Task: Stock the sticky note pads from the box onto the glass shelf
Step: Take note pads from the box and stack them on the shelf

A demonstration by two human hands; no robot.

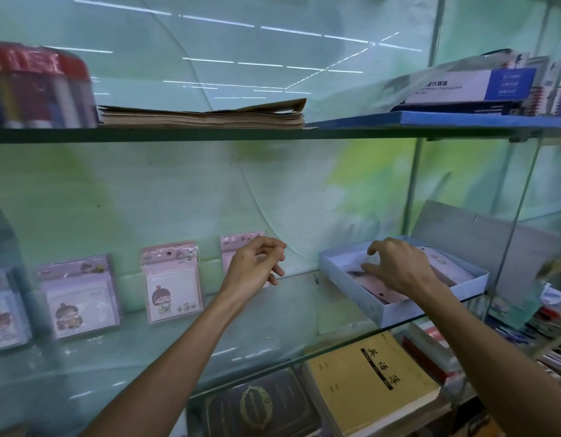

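Note:
Several pink sticky note pads lean upright against the back wall on the glass shelf (304, 313): one at the far left (80, 298), one in the middle (172, 283), and one (233, 249) partly hidden behind my left hand (257, 263). That hand hovers in front of the pad, fingers loosely curled, holding nothing. A pale blue box (395, 310) sits at the shelf's right end with pink pads (383, 291) inside. My right hand (399, 266) reaches into the box, fingers spread over the pads; I cannot tell whether it grips one.
The upper glass shelf (209, 134) carries a red-capped bundle (39, 86), a stack of brown paper (203, 116) and calculator boxes (468, 89). Below the working shelf lie a yellow exercise book (370, 380) and a dark book (257, 405). The box lid (480, 234) stands behind the box.

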